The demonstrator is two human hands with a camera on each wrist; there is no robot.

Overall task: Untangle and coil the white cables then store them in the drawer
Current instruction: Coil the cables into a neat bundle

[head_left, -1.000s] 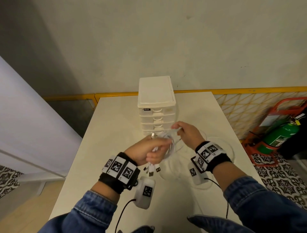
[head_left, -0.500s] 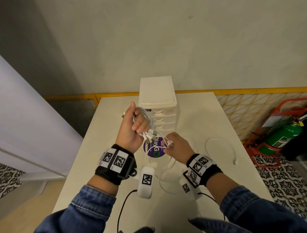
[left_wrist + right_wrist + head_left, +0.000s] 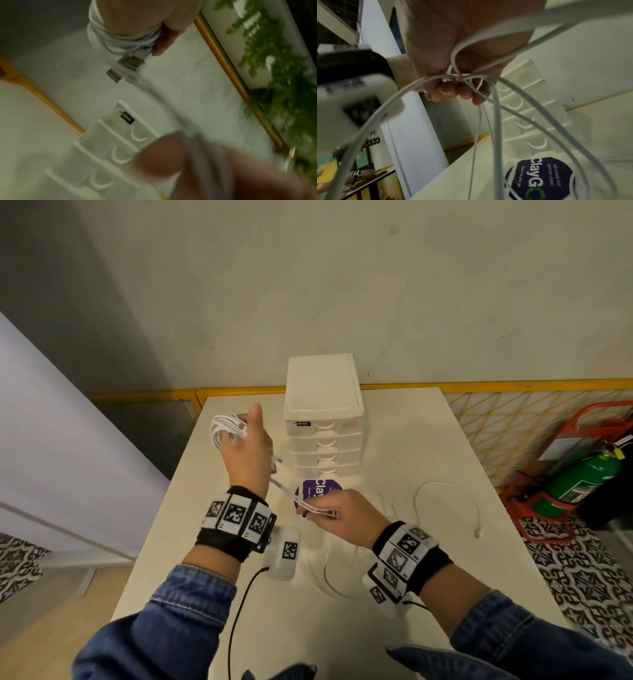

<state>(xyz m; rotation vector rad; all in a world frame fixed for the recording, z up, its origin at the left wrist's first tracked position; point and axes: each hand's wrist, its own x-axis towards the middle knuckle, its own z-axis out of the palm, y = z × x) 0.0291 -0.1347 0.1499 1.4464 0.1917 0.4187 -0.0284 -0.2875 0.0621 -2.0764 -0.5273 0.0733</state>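
I see the white cables (image 3: 228,430) wound in a coil round the fingers of my left hand (image 3: 247,453), raised left of the drawer unit (image 3: 323,419), plugs (image 3: 127,66) hanging down. Strands run taut, diagonally down-right to my right hand (image 3: 342,517), which pinches them above the white table (image 3: 404,440). Loose loops lie on it. A purple sticker (image 3: 317,491) sits before the drawers; a green extinguisher (image 3: 582,477) stands at right.

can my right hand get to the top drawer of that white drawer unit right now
Probably not yet. The right hand pinches several white cables, so it isn't free, though the path to the drawer unit looks open.
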